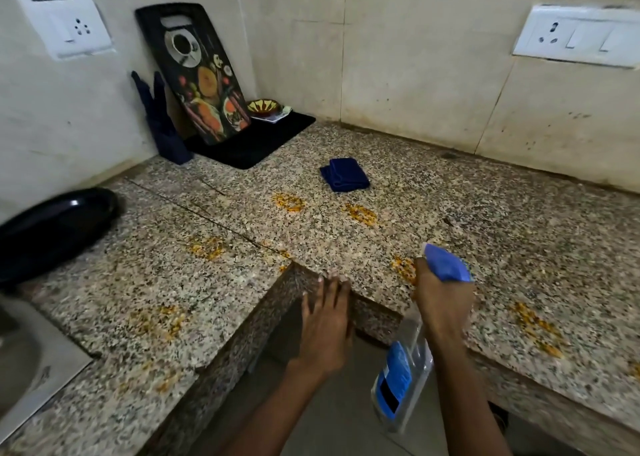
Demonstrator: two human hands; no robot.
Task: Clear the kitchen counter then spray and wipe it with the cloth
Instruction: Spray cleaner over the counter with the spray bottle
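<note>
Nearest the lens: right hand (441, 303), fingers curled round the neck of a clear spray bottle (403, 383) with blue label and blue trigger head (446, 263), nozzle aimed over the speckled granite bench (502, 233), bottle body hanging below the bench edge. Left hand (323, 327) beside it, fingers straight and resting flat against the inner corner of the bench edge, holding nothing. Yellow-orange stains scattered across the bench: two ring-shaped marks (289, 202) near the middle, one (403, 268) just beside the right hand, a streak (536, 329) at right, further smears (162, 320) on the left section. Folded blue cloth (344, 175) lying flat on the bench beyond the ring marks, well apart from both hands. Back corner: printed cutting board (199, 74) leaning upright against the wall, standing on a black mat (256, 143); small patterned bowl (264, 107) on a white dish at the rear of the mat; dark blue holder (162, 126) just left of the board. Black plate (52, 230) on the left section of the bench; edge of a steel sink (20, 358) at lower left. Wall sockets at upper left (65, 22) and upper right (578, 36).
</note>
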